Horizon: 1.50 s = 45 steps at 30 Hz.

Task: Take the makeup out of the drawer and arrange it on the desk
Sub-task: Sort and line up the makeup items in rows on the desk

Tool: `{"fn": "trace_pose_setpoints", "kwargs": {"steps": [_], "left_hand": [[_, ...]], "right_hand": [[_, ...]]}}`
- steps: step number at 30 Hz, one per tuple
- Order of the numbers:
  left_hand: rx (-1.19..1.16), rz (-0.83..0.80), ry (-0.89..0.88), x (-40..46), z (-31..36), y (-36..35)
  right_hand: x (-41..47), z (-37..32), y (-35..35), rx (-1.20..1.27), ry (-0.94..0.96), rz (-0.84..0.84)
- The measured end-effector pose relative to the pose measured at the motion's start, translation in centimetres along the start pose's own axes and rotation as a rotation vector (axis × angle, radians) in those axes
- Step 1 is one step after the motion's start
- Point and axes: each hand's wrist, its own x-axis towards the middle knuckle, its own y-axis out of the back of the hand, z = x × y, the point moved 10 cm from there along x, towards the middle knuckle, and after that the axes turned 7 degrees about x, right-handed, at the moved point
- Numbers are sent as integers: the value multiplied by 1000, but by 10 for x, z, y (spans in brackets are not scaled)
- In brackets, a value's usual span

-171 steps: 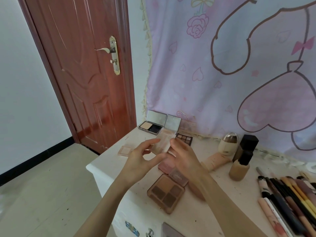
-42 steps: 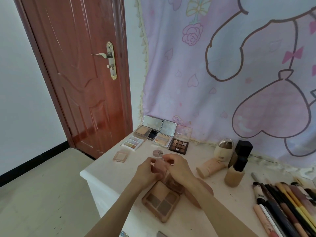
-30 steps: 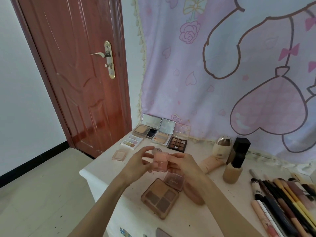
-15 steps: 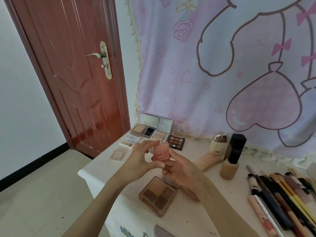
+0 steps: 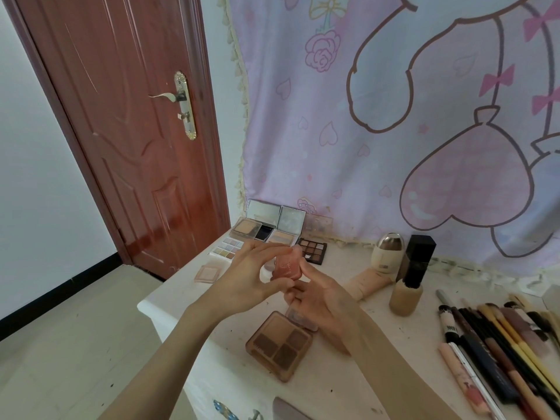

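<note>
Bare desk [image 5: 194, 301] at left; palettes [image 5: 279, 344] and brushes [image 5: 500, 338] crowding centre, right.

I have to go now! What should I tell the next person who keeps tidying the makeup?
Both hands hold one small pink compact above the desk: left hand grips its left side, right hand supports it from below.
Done: open palettes stand in a row at the back by the curtain; the brown four-pan palette lies near the front edge; bottles and brushes lie to the right.
Left: set down the compact. The drawer's contents aren't visible.

Bare forearms [image 5: 169, 353]; no sleeves
</note>
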Motion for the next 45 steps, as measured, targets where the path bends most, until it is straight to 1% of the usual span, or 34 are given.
{"fn": "trace_pose_setpoints", "kwargs": {"steps": [5,9,12,14,17,20,22,24,26,29,32,34,35,40,43,45], "left_hand": [[32,-50,-40,-2,1,-3],[31,-95,-16,-4,-8,-3],[-46,-108,13,-2,-18,5],[-123,-67,32,2,-24,17],[-230,65,54,13,-37,40],[-283,69,106,29,-55,47],[-264,36,138,43,-69,44],[-217,9,156,59,-82,42],[-151,-6,168,75,-94,40],[-72,-40,176,95,-108,33],[-35,-116,175,108,-117,17],[-44,-138,203,113,-125,8],[-53,-134,217,114,-128,4],[-22,-36,286,105,-142,-5],[46,103,390,73,-154,-9],[76,155,479,45,-159,-20]], "right_hand": [[1,6,2,41,3,58],[3,11,3,23,-13,80],[6,16,6,51,-39,89],[9,19,4,68,-60,56],[17,21,-2,26,-79,-6],[27,19,-9,-54,-82,-42],[36,14,-11,-144,-73,-27],[48,4,-8,-250,-48,34],[62,-12,-5,-381,25,103],[81,-40,-3,-657,191,210],[98,-61,-9,-906,342,256],[110,-69,-10,-1144,399,289],[115,-71,-9,-1223,411,306],[137,-72,9,-1273,390,396],[143,-73,16,-1316,385,433],[147,-73,18,-1324,374,448]]}}
